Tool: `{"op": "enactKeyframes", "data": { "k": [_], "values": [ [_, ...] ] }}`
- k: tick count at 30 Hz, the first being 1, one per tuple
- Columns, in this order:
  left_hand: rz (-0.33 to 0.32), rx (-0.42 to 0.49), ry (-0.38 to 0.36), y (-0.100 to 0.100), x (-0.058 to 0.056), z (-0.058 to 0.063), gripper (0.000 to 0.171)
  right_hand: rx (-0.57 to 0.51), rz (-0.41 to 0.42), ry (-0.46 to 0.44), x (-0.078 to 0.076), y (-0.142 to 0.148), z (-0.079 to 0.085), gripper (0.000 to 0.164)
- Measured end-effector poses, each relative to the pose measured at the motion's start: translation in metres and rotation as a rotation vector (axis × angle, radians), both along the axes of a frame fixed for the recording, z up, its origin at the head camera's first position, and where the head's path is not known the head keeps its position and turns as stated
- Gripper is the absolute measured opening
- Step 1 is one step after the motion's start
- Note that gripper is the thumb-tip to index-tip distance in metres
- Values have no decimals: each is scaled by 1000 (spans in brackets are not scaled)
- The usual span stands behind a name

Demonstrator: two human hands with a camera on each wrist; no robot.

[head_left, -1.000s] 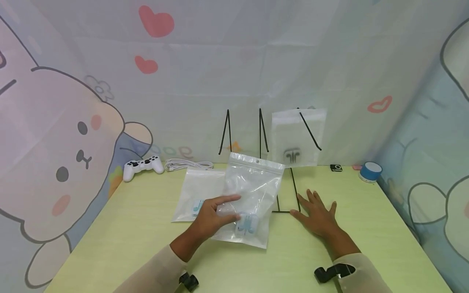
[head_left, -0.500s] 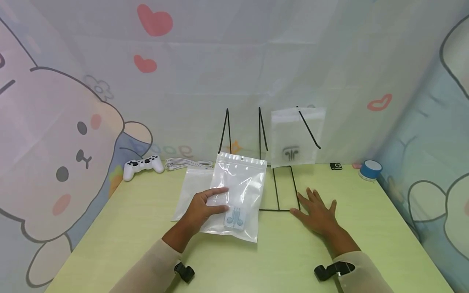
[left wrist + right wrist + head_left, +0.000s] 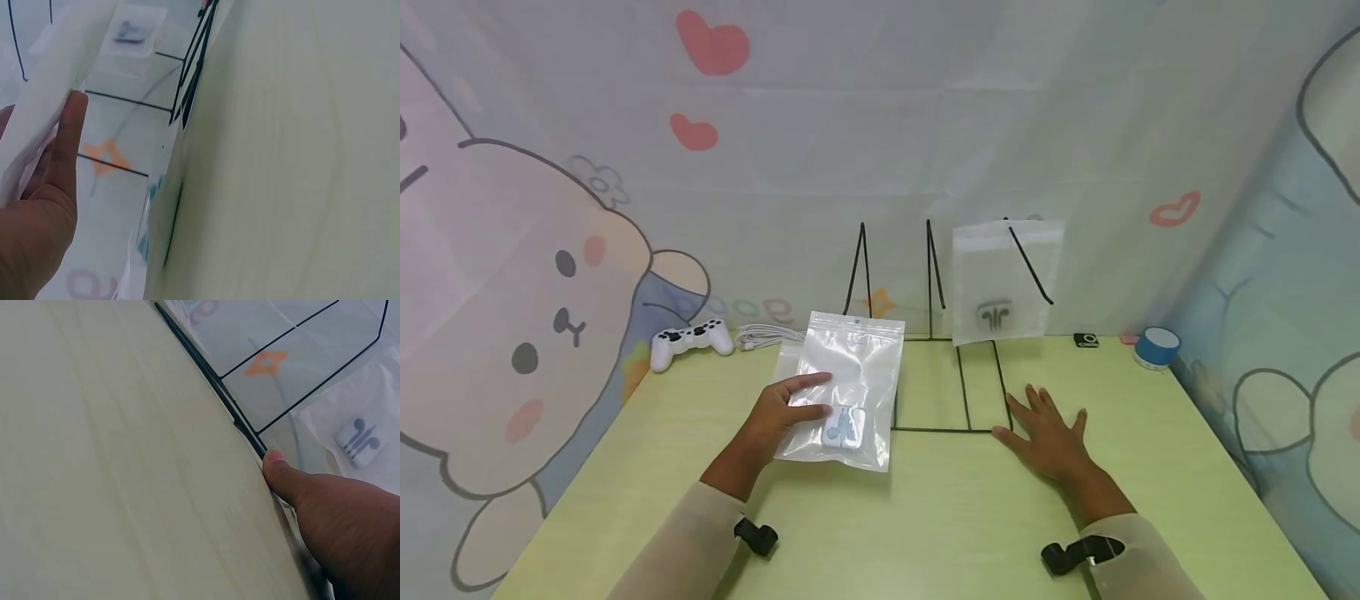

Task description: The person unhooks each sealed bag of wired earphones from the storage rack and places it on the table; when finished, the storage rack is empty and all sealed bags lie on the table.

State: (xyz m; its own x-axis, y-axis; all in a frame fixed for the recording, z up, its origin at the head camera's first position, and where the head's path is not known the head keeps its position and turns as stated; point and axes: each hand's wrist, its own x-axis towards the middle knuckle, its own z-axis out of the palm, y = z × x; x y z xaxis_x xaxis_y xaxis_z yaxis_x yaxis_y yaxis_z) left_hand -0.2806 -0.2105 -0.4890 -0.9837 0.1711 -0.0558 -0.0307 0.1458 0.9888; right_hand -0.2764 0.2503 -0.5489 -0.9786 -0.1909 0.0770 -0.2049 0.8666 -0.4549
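Observation:
My left hand (image 3: 773, 417) grips a clear zip bag (image 3: 861, 354) by its left side, thumb in front and other fingers partly hidden behind. Low inside the bag shows a white case with pale blue earphones (image 3: 844, 427). In the left wrist view the bag (image 3: 59, 56) appears edge-on between the fingers. My right hand (image 3: 1051, 437) rests flat with fingers spread at the front right corner of a black wire display rack (image 3: 951, 430). The right wrist view puts my thumb (image 3: 281, 475) right at the rack's base rod. Another bag (image 3: 1007, 271), with dark earphones, hangs on the rack's right hook.
Behind the held bag lies a second zip bag (image 3: 786, 365), mostly covered. A white game controller (image 3: 692, 340) and a coiled white cable (image 3: 763, 335) sit at the back left. At the back right are a small black player (image 3: 1086, 340) and a blue round speaker (image 3: 1157, 347).
My left hand has carried the zip bag leftward, off the rack's base and over the bag lying on the table. The right hand has stayed at the rack corner.

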Motion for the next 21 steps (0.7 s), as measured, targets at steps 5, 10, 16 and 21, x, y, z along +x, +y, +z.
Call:
{"op": "enactKeyframes", "data": {
  "k": [5,10,16,21],
  "values": [
    [15,20,-28,-18,-4,-5,66,1,6,-6,-1,1,0,83],
    [21,-50,-17,-40,-9,-7,66,-11,13,1,0,0,2,81],
    [-17,-101,-22,-69,-15,-7,68,-3,9,-2,1,0,4,80],
    [10,-115,-77,-94,-21,-7,67,-8,13,-2,3,-1,6,79]
  ]
}}
